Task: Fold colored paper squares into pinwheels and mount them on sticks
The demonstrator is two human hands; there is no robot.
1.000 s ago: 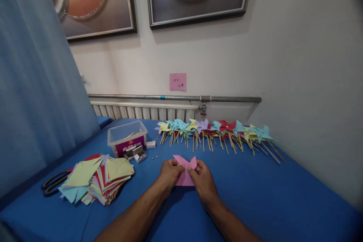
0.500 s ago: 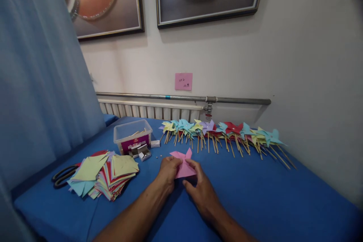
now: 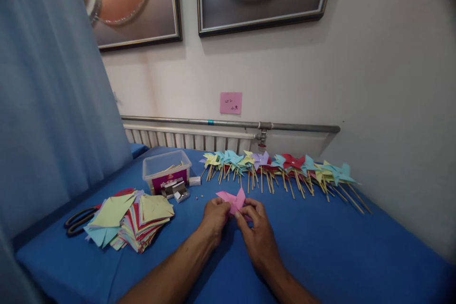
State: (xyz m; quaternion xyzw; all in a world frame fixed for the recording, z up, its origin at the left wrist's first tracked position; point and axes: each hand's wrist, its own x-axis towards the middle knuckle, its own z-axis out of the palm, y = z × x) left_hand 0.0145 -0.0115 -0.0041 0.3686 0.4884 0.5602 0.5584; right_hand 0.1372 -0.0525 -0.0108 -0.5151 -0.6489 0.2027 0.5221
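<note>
A pink paper pinwheel [image 3: 234, 201] with folded-in blades is held between both hands above the blue table cover. My left hand [image 3: 215, 216] pinches its left side, thumb near the centre. On its right, my right hand [image 3: 255, 225] grips the lower edge with thumb and fingers closed. The fingers hide the pinwheel's lower part. Two tiny bits lie on the cover just beyond my left hand, near a small open box of pins [image 3: 181, 193].
Left are stacked coloured paper squares [image 3: 155, 209] and black-handled scissors [image 3: 76, 222]. Behind them stands a clear plastic tub [image 3: 166, 159] with sticks inside. A row of finished pinwheels [image 3: 261, 160] on sticks runs along the wall side of the blue cover [image 3: 338, 251].
The pink paper's lower flap has been folded up towards the centre. My right thumb has moved up onto it, and my right fingers have curled in around the edge.
</note>
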